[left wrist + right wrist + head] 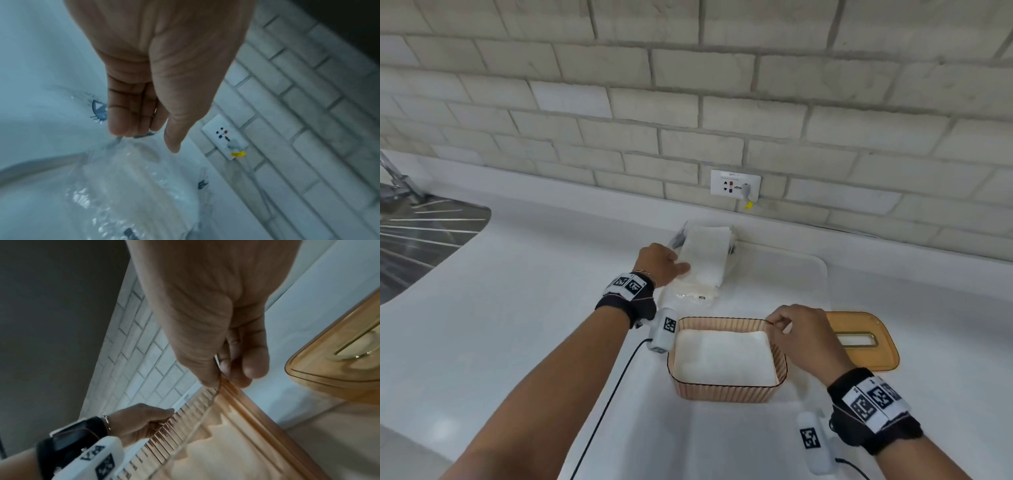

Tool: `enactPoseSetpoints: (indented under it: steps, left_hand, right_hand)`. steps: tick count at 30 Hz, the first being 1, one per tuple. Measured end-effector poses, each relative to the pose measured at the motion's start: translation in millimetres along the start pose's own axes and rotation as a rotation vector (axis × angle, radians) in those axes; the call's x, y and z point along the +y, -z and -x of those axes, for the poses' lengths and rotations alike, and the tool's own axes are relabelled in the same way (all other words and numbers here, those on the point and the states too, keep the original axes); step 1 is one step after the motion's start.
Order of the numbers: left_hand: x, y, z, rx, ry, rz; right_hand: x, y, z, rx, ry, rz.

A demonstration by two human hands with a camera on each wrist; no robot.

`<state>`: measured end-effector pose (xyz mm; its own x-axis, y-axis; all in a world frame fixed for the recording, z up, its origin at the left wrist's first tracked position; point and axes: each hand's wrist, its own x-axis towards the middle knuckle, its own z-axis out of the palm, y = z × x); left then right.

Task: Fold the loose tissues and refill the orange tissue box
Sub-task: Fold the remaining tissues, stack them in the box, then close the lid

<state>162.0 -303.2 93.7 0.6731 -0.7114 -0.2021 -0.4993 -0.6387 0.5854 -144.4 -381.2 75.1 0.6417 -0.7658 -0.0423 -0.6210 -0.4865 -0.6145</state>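
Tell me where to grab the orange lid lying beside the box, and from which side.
Take the orange lid by its long near edge or a rounded corner, coming from the right, likely with the right hand, which now pinches the rim of the orange tissue box just left of it. The lid lies flat on the counter, so a finger probably must slip under the lip.

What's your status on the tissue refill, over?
Left hand on the tissue pack, grip unclear. Right hand pinching the box rim. Tissues inside, lid off beside it. Nothing blocking.
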Motion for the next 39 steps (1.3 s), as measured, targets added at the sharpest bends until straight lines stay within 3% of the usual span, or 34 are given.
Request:
enactPoseSetpoints:
  steps: [4,13,19,29,32,39]
  left_hand:
    - [-11,-16,-14,0.016,-0.028,-0.052]
    - [-25,-13,-21,0.024,0.029,0.248]
    - [-32,-15,-27,-0.158,0.072,0.250]
    - [-25,-18,-32,-0.205,0.089,0.451]
    - [-28,-20,-35,-0.246,0.120,0.416]
    - [-37,-13,-30,-0.163,0.106,0.536]
  right_hand:
    - [4,0,1,-0.001,-0.041,-0.035]
    - [9,8,-2,-0.041,-0.087,-0.098]
    - [7,9,-4,-0.051,-0.093,-0.101]
    - [7,10,-5,-0.084,-0.085,-0.083]
    - [9,9,-6,-0.090,-0.089,-0.098]
    - [3,19,-10,-0.129,-0.058,-0.012]
